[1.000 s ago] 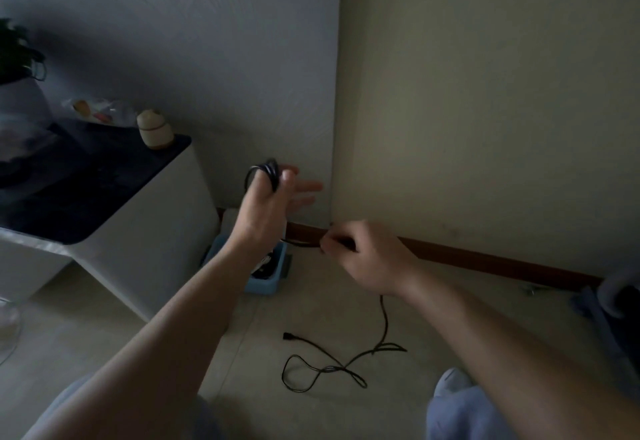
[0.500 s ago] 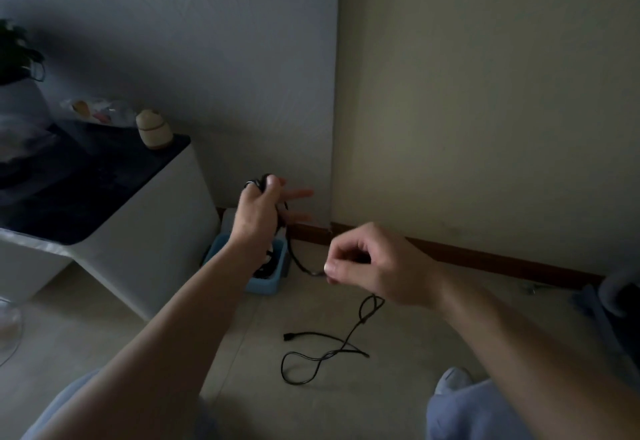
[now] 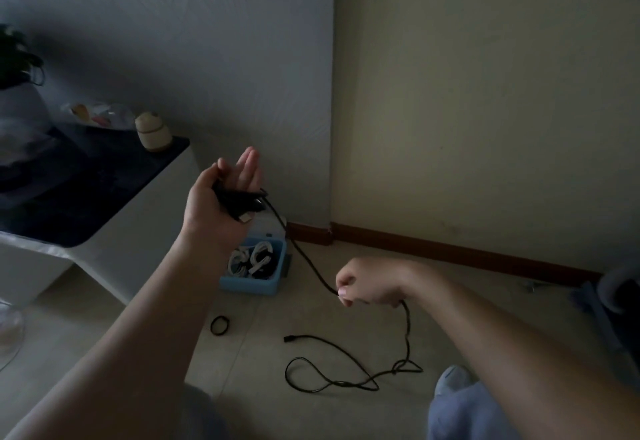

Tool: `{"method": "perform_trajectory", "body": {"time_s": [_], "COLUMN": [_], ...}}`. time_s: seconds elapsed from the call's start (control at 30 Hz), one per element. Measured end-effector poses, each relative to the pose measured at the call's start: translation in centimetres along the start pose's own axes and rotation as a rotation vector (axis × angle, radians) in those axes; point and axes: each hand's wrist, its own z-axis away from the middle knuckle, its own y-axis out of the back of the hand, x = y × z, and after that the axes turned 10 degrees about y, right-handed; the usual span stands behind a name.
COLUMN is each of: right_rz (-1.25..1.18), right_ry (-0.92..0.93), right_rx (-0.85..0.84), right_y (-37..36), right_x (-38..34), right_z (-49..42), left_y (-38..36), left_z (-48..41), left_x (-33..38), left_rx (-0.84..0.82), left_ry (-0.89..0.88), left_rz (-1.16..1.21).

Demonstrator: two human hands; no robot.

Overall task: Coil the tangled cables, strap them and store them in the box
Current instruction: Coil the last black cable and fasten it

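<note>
no readable text, labels or signs

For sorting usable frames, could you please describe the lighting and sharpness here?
Head view: dim and underexposed, no glare. Head view: the black cable reads clearly against the pale floor, but its coil in the left hand merges into one dark mass. Head view: the right hand is fairly sharp; soft shadow covers the grey wall.
</note>
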Motion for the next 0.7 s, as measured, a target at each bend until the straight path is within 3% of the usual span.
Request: {"method": "perform_trajectory", "body": {"time_s": [0.23,0.4,0.57,0.63,0.7], "right_rz": [-0.211,-0.294,-0.354,-0.359,-0.386], "right_ry": [0.203,0.472,0.599,0.604,0.593], "right_rx": [0.030,0.342,0.621,0.758,0.875], "right_y": [0.5,1.5,2.0,2.2,2.4], "right_x": [-2.1,-3.7,-3.7,-3.5,-3.3], "right_z": [0.9,2.4,3.1,2.9,2.6], "left_y": [1.0,1.1,1.7,1.7,1.4], "left_z": [-0.9,-1.4,-2.1,-2.1,-1.5], "left_x": [0.2,-0.8,-2.7,-4.3,-6.4], "left_rx": [0.089,0.139,0.208,0.174,0.039], "left_ry": [-0.111,-0.239,-0.376,-0.332,-0.197], "left_rz": [-0.148,-0.411,-1.103,-1.294,-1.240]}}
